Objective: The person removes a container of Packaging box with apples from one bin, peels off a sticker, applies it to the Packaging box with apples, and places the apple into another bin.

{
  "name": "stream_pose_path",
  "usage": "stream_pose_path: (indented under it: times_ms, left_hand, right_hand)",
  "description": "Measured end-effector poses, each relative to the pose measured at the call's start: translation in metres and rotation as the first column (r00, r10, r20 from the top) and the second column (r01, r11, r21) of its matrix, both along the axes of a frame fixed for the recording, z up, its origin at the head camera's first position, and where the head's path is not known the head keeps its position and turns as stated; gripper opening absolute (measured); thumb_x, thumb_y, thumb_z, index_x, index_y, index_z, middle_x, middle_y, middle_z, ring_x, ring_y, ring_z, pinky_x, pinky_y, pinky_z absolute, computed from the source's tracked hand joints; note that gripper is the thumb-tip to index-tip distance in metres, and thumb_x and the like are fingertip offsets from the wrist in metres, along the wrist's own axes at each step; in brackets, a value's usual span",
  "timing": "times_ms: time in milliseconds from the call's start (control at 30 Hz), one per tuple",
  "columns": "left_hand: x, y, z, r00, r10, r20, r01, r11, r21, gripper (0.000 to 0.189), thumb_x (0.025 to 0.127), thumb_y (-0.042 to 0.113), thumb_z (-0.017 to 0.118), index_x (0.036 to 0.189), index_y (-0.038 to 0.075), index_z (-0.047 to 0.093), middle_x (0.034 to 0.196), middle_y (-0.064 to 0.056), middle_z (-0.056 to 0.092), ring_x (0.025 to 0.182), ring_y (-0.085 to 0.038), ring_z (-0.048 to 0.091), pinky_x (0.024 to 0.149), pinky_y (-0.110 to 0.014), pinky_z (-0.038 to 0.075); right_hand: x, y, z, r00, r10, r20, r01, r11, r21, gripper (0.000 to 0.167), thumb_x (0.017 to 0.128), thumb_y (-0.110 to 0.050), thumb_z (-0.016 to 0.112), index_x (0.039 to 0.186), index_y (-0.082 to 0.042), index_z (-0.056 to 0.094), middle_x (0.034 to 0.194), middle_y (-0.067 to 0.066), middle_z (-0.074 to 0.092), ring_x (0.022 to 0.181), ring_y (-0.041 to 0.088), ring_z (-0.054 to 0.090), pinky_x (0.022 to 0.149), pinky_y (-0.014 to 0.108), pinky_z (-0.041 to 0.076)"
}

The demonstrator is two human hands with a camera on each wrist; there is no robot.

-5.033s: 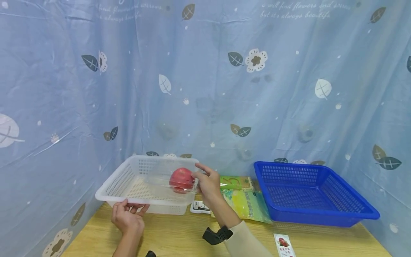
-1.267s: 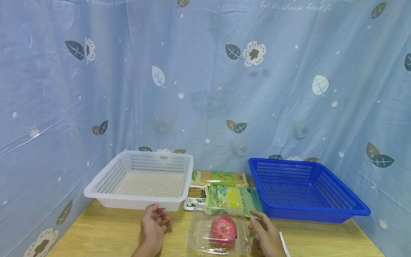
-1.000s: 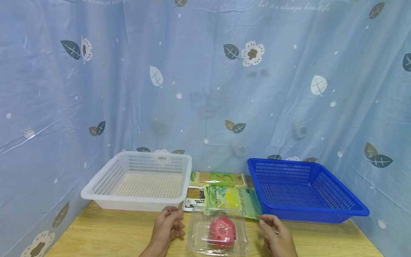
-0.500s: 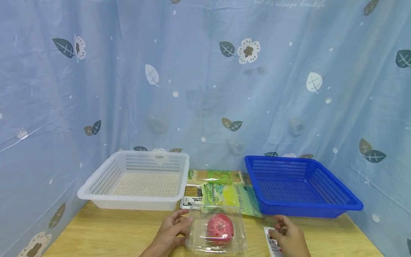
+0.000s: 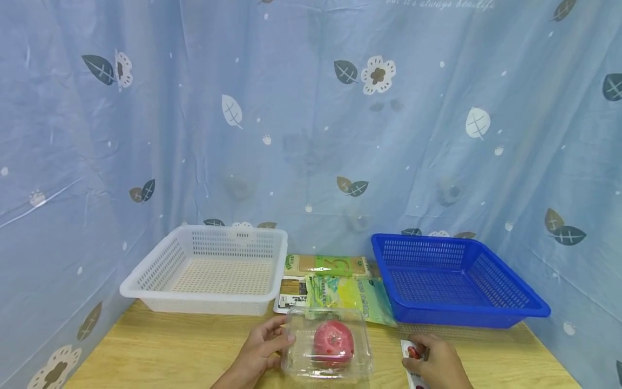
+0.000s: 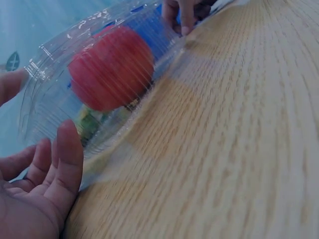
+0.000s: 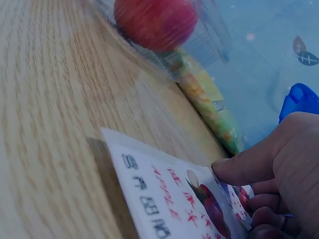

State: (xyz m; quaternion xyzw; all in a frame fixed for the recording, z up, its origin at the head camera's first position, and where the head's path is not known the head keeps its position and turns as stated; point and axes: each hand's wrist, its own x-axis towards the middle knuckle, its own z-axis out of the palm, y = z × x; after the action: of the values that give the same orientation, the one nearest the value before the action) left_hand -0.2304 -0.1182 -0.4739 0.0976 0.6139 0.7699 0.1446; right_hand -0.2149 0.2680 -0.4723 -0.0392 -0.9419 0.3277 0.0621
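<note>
A clear plastic clamshell box (image 5: 301, 359) with a red apple (image 5: 333, 341) inside sits at the front of the table. My left hand (image 5: 259, 351) holds its left edge, thumb on the top corner; the left wrist view shows the fingers (image 6: 67, 154) against its side. To the right of the box, my right hand (image 5: 437, 362) pinches a white strip of apple labels (image 5: 407, 351). In the right wrist view the strip (image 7: 149, 184) bears printed apples, red writing and the word APPLE, and one end is lifted off the wood. The hand hides part of it.
A white plastic basket (image 5: 204, 302) stands at the back left, a blue one (image 5: 466, 316) at the back right. Between them lie a yellow-green bag (image 5: 350, 294), a brown-and-green packet (image 5: 325, 265) and a white-edged package (image 5: 291, 294). A blue curtain (image 5: 311, 119) hangs behind.
The boxed apple, earlier held over the white basket, now rests on the table. My left hand has moved onto the box. My right hand has gone right, from beside the box to the labels.
</note>
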Motion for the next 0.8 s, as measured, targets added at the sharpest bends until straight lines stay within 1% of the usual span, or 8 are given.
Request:
stream_pose_path:
  times_ms: [167, 400, 700, 800]
  left_hand:
    - [-0.0010, -0.0002, -0.0010, 1.000, -0.004, -0.009, 0.004, 1.000, -0.006, 0.069, 0.098, 0.015, 0.065, 0.152, -0.009, 0.030, 0.106, -0.004, 0.053, 0.079, -0.008, 0.053, 0.059, -0.022, 0.053]
    - [0.0014, -0.0011, -0.0015, 0.998, -0.028, -0.048, 0.026, 0.999, -0.034, 0.071, 0.097, 0.016, 0.066, 0.152, -0.009, 0.030, 0.105, -0.004, 0.053, 0.080, -0.009, 0.054, 0.059, -0.021, 0.051]
    - [0.0028, 0.0014, -0.0003, 0.999, -0.019, -0.042, 0.019, 1.000, -0.015, 0.069, 0.096, 0.014, 0.067, 0.151, -0.008, 0.032, 0.102, -0.004, 0.053, 0.077, -0.009, 0.055, 0.059, -0.020, 0.051]
    - [0.0024, 0.0015, -0.0005, 0.999, -0.014, -0.039, 0.014, 1.000, -0.012, 0.068, 0.096, 0.013, 0.068, 0.150, -0.007, 0.033, 0.101, -0.003, 0.053, 0.076, -0.009, 0.054, 0.058, -0.019, 0.050]
  right_hand:
    - [0.0002, 0.0004, 0.0009, 1.000, 0.011, -0.019, -0.011, 0.999, 0.031, 0.050, 0.068, -0.020, 0.092, 0.112, -0.002, 0.075, 0.083, -0.003, 0.057, 0.077, 0.015, 0.050, 0.064, 0.027, 0.043]
    - [0.0012, -0.0011, 0.0007, 0.998, 0.029, -0.047, -0.027, 0.998, 0.058, 0.047, 0.068, -0.021, 0.092, 0.109, -0.004, 0.077, 0.082, -0.004, 0.058, 0.077, 0.014, 0.050, 0.064, 0.026, 0.045]
    - [0.0004, 0.0012, -0.0015, 0.997, 0.057, -0.057, -0.053, 0.995, 0.079, 0.044, 0.071, -0.021, 0.091, 0.110, -0.006, 0.077, 0.082, -0.005, 0.060, 0.069, 0.007, 0.050, 0.061, 0.025, 0.046]
    - [0.0011, 0.0004, -0.0006, 0.996, 0.053, -0.078, -0.048, 0.996, 0.074, 0.041, 0.070, -0.019, 0.092, 0.106, -0.008, 0.078, 0.081, -0.005, 0.060, 0.068, 0.006, 0.049, 0.060, 0.024, 0.045]
